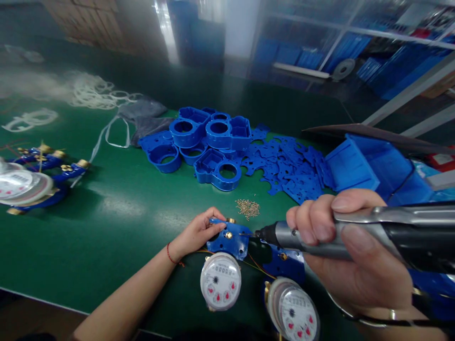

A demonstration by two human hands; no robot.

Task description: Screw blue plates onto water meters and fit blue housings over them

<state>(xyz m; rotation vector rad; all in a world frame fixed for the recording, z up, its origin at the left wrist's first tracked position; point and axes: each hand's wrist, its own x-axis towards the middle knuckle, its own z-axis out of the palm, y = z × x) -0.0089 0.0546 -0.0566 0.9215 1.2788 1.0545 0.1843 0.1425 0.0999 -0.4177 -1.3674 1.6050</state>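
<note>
My right hand [351, 241] is wrapped round a grey and black electric screwdriver [295, 235], its thin bit pointing left over a blue plate. That blue plate [231, 240] has a brass fitting showing through it, and my left hand [202, 230] grips its left edge between thumb and fingers. Just below it lies a round water meter [221, 280] with a white dial. A second water meter [296, 312] sits lower right, beside another blue plate [284, 263] partly behind the screwdriver. A small heap of brass screws [248, 208] lies above the held plate.
Blue plastic housings [216, 130] are stacked mid-table, with a pile of flat blue plates [284, 163] to their right. A blue bin [369, 166] stands at right. More meters with blue brass-ended bodies [26, 187] are at left. White rings [95, 92] lie behind.
</note>
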